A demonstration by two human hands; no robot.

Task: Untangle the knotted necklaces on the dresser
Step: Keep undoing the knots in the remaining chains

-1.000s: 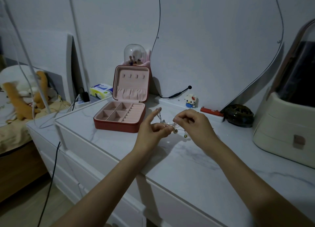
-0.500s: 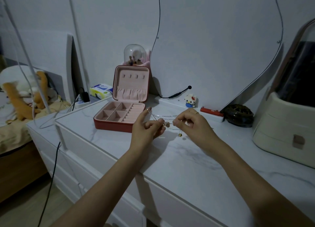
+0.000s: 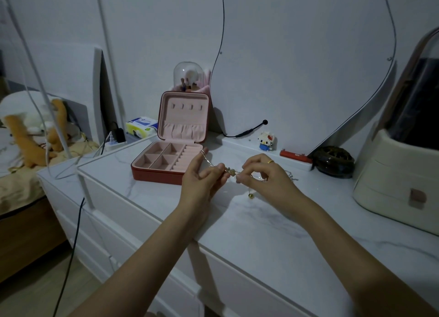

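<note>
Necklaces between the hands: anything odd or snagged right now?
Both hands, left hand and right hand, pinch the necklaces at one bunched clump, one small bead dangling below. Nothing else stands out; the jewelry box sits open.

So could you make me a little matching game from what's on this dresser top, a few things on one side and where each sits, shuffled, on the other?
Things:
1. jewellery box
2. block-built cat figure
3. dark round dish
4. necklaces

Places:
A. pinched between the left hand and the right hand, above the dresser top
B. left of the hands, lid standing open
C. far right, beside the cream case
D. at the back by the wall, left of the red bar

Pairs: 1-B, 2-D, 3-C, 4-A
</note>
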